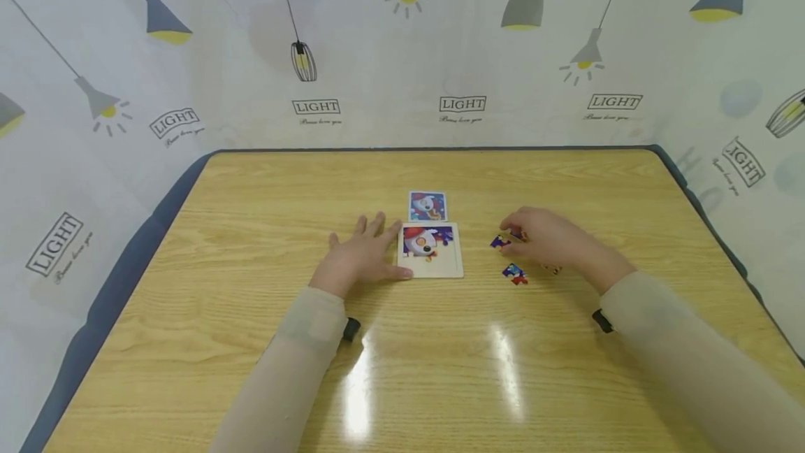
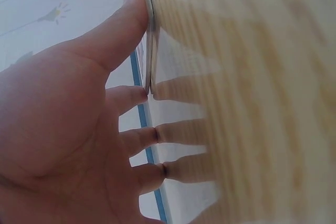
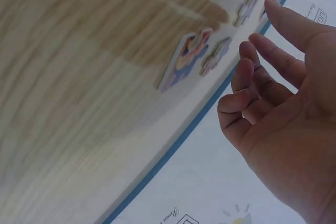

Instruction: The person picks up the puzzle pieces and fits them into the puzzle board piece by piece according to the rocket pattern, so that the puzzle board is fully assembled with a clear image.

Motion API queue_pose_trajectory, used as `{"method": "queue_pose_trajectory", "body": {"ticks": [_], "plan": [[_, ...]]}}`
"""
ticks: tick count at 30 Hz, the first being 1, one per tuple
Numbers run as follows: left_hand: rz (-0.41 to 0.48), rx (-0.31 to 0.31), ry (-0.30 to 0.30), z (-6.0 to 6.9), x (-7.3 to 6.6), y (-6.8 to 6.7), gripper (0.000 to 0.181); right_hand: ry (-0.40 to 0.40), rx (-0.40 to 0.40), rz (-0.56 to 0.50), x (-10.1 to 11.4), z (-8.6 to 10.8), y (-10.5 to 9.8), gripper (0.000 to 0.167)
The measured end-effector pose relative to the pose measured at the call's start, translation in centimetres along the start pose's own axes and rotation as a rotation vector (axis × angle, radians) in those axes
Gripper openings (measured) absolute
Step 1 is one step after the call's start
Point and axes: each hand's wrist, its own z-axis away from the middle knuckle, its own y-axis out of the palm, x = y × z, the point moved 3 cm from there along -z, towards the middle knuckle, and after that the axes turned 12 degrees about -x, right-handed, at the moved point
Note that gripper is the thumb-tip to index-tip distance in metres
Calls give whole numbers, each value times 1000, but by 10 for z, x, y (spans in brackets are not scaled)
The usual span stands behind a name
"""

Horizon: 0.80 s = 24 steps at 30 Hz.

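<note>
A square puzzle board (image 1: 443,268) with a white frame lies mid-table, its upper left part filled with picture pieces. My left hand (image 1: 361,256) is spread at its left side, thumb on the lower frame edge and other fingertips on the table; the left wrist view shows the thumb against the board's edge (image 2: 150,51). To the right, my right hand (image 1: 546,238) hovers over loose pieces, thumb and forefinger apart beside a purple-and-yellow puzzle piece (image 1: 499,242). Nothing shows between them in the right wrist view. A blue-and-red puzzle piece (image 1: 516,273) lies nearer me. Others are partly hidden under the hand.
Just beyond the board lies a small picture card (image 1: 428,206) with a matching design. In the right wrist view, a piece (image 3: 186,59) and a thin-edged piece (image 3: 215,57) lie close together. The wooden table (image 1: 283,187) ends at a patterned curtain (image 1: 390,75).
</note>
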Motion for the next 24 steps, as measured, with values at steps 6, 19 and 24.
{"method": "queue_pose_trajectory", "body": {"ticks": [6,19,24], "plan": [[-4,-2,-1,-1,0,2,103,43,55,-2,3,-6,8,44],[-4,-7,1,-2,2,1,104,118,43,-3,-14,-13,-8,43],[4,-2,0,-2,2,2,104,127,78,-1,-19,-11,-7,44]]}}
